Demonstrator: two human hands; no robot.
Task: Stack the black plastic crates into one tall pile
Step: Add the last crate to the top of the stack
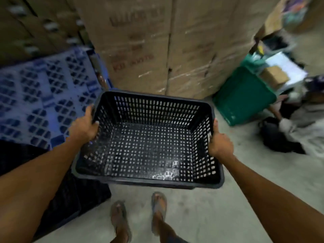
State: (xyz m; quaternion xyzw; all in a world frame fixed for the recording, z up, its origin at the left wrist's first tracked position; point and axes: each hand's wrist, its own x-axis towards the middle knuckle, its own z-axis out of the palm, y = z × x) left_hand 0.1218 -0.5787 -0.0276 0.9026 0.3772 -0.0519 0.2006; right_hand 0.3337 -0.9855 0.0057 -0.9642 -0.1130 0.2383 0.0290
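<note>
I hold an empty black perforated plastic crate (149,142) in the air in front of me, above the concrete floor and my feet. My left hand (84,127) grips its left rim with the thumb inside the wall. On the opposite rim my right hand (220,141) is closed. The crate is tilted slightly, open side up. At the lower left, partly hidden behind my left arm, stands more black plastic crate material (73,199); how many crates it holds I cannot tell.
A blue plastic pallet (42,99) leans at the left. Tall stacked cardboard boxes (157,50) rise straight ahead. A green crate (243,95) sits at the right, beside a crouching person (305,120) and clutter. Bare concrete floor (219,216) lies around my feet.
</note>
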